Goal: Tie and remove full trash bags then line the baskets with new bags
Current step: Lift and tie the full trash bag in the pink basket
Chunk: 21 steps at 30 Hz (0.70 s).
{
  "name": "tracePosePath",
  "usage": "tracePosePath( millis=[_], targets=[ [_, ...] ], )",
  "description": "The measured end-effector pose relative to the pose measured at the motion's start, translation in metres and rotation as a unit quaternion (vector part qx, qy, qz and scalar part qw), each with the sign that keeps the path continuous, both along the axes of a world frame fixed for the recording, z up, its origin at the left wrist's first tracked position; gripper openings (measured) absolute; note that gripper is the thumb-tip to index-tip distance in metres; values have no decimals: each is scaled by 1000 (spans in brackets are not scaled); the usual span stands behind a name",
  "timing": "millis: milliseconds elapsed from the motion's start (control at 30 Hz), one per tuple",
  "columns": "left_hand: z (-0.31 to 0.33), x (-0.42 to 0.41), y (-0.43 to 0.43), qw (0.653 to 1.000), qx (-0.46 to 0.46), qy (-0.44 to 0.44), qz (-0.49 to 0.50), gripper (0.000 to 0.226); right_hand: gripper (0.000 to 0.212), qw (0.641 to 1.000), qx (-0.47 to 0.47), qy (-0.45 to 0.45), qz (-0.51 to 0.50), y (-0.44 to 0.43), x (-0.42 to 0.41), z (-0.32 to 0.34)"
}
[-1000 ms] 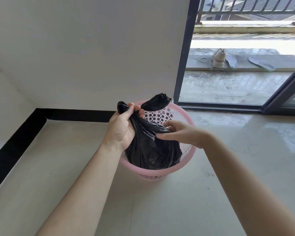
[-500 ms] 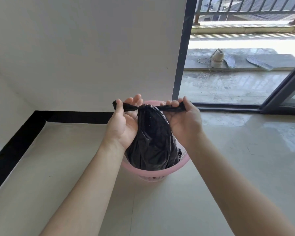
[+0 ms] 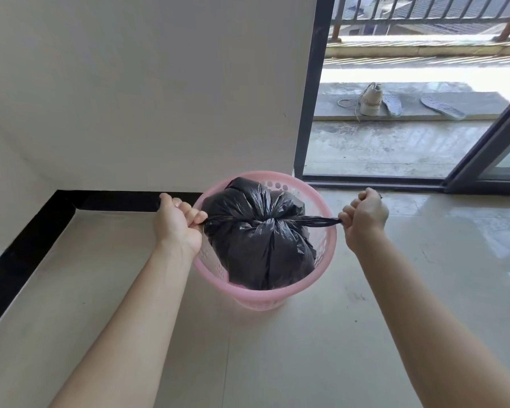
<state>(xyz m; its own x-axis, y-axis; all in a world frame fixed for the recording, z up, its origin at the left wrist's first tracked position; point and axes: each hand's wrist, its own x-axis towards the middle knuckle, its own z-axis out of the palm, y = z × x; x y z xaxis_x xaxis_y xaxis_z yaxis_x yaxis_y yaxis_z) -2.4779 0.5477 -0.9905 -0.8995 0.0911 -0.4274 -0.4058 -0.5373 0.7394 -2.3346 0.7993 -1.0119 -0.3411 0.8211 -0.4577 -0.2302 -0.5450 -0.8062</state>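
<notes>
- Half a second back my hands were bunched right up against the bag (image 3: pixel 259 251) with the two tails just crossed. Now I've yanked them out wide to either side, and the knot (image 3: pixel 266 224) has cinched down tight on top.
- The bag also sits lower in the basket (image 3: pixel 265 297) than when I had it pulled up a moment ago.
- So I reckon the first throw of the tie is snug. Probably one more throw to lock it, then it can be lifted out. The new liner isn't started yet.
- Left hand (image 3: pixel 178 223): fingers curled into a fist round the left tail, just outside the basket's left rim.
- Right hand (image 3: pixel 364 219): also a tight fist, gripping the end of the right tail, just past the right rim.
- The bag's in the pink basket on the floor (image 3: pixel 277 348), between my hands. The knot is roughly in line with both fists, and both tails are stretched taut and nearly level.
</notes>
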Motion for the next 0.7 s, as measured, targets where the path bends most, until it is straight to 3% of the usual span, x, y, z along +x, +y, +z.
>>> tracePosePath(
  millis=[100, 200, 267, 367, 433, 533, 600, 667, 700],
  targets=[
    [11, 4, 4, 997, 3, 76, -32, 46, 28, 989, 122, -24, 77, -6, -2, 9],
    [22, 15, 13, 977, -52, 152, -137, 51, 34, 933, 316, -61, 164, -20, -6, 30],
    [23, 22, 18, 937, -185, 223, -194, 53, 37, 847, 468, -141, 210, -28, -10, 42],
    [19, 33, 24, 835, -386, 288, -265, 68, 48, 695, 606, -298, 247, -39, -10, 53],
    [15, 33, 22, 761, -494, 266, -325, 84, 64, 633, 618, -396, 245, -40, -7, 54],
    [9, 34, 13, 680, -559, 236, -412, 91, 91, 585, 557, -512, 292, -34, -1, 55],
    [3, 34, 11, 678, -564, 234, -409, 65, 76, 597, 498, -502, 379, -30, 2, 57],
    [-2, 35, 11, 683, -575, 238, -383, 31, 45, 633, 435, -448, 457, -30, 1, 54],
    [-4, 35, 12, 687, -571, 243, -378, 25, 34, 638, 412, -441, 478, -32, -1, 51]
  ],
)
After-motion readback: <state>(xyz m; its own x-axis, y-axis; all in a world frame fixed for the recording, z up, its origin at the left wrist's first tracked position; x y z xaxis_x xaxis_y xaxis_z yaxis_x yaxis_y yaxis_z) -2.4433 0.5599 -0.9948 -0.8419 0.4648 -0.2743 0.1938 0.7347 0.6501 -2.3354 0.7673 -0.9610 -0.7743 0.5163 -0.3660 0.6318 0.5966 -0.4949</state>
